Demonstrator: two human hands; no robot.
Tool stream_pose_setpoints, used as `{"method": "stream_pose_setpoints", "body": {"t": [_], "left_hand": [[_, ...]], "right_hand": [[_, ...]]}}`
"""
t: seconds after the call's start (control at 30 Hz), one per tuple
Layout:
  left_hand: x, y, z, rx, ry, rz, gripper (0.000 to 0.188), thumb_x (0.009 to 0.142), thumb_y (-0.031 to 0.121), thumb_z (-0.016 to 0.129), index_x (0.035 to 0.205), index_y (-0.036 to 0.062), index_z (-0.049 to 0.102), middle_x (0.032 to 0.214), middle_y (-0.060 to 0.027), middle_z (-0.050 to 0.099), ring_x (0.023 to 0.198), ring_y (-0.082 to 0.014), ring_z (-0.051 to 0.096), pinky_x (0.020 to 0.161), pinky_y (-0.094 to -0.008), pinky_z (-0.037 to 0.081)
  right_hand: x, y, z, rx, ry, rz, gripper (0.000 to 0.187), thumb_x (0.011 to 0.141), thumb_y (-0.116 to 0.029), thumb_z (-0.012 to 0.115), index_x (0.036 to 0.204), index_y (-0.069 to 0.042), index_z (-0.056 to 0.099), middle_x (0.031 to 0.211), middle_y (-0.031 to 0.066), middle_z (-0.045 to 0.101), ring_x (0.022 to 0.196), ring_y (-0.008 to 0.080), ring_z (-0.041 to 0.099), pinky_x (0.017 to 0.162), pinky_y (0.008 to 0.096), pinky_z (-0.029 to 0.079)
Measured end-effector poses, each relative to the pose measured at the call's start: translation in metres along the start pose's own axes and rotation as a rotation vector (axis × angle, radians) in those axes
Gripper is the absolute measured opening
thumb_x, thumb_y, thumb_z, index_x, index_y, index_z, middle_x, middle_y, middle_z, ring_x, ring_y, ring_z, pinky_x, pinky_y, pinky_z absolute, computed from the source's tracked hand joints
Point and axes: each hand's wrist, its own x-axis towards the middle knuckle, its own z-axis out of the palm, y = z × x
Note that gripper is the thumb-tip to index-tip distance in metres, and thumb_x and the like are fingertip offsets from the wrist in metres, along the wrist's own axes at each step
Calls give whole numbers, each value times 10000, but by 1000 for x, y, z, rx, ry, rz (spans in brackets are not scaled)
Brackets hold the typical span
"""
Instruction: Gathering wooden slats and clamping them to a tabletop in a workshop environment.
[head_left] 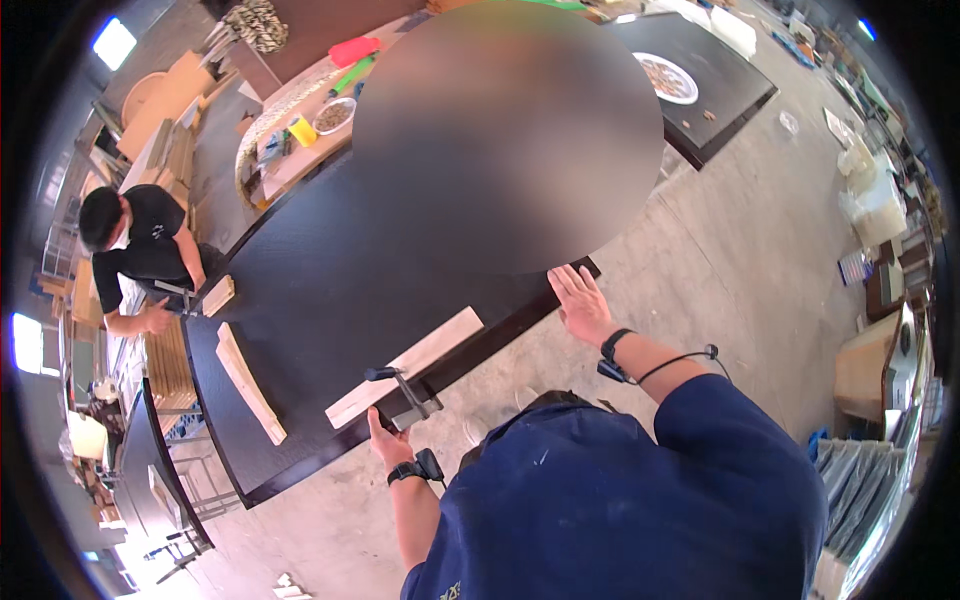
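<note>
A long black tabletop (300, 290) stretches in front of me. A pale wood strip (440, 348) lies along its near edge, and a bar clamp (405, 388) with a dark handle sits across the strip and the edge. My left hand (390, 442) is at the edge right beside the clamp, one finger raised against the edge and the others curled; what they grip is hidden. My right hand (583, 303) rests flat near the tabletop's right corner, fingers stretched out, holding nothing. A second wood strip (247, 380) lies near the left end.
At the left end a co-worker (150, 250) handles another clamp (178, 295) beside a short wood block (218, 295). Behind stands a bench with a bowl (334, 116) and a yellow roll (301, 130). A white plate (668, 78) rests on another black panel (725, 80). A large blur covers the upper middle.
</note>
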Motion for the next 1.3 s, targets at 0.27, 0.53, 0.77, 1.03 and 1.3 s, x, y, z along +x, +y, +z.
{"method": "stream_pose_setpoints", "body": {"t": [0.27, 0.53, 0.77, 1.03, 1.3], "left_hand": [[-5, -2, 2, 91, -122, 9, 583, 855, 585, 723, 1195, 122, 623, 1105, -47, 697, 963, -220, 680, 836, -372, 538], [-23, -77, -113, -26, 15, -197, 677, 885, 634, 671, 1273, 176, 357, 845, -91, 669, 837, -281, 690, 694, -442, 574], [-96, -123, -240, 92, 182, -343, 630, 997, 442, 587, 1412, 0, 415, 1190, -226, 618, 920, -312, 685, 717, -435, 568], [-186, -187, -367, -184, 285, -218, 537, 992, 407, 595, 1356, 25, 492, 1091, -190, 654, 886, -302, 694, 697, -414, 556], [-272, -293, -505, -336, 589, -409, 478, 970, 395, 615, 1266, 29, 534, 907, -180, 673, 667, -289, 672, 515, -391, 527]], "right_hand": [[-7, 22, 4, 23, 11, 154, 809, 808, -112, 682, 1540, -38, 344, 1633, 104, 298, 1513, 270, 277, 1240, 485, 215], [-3, 18, 1, 69, -39, 207, 877, 763, -123, 727, 1544, -42, 338, 1639, 122, 282, 1531, 277, 240, 1253, 490, 182], [-29, 32, 38, 77, 64, 487, 931, 803, -278, 783, 1562, -31, 304, 1614, 172, 327, 1498, 321, 294, 1229, 445, 239], [-144, 4, 146, 127, -899, 62, 506, 885, -447, 621, 1135, -20, 723, 1192, 241, 687, 1168, 415, 621, 1000, 470, 489], [-129, -201, 147, 268, -1063, -301, 411, 895, -400, 616, 980, -13, 724, 911, 187, 713, 865, 327, 677, 793, 430, 531]]}}
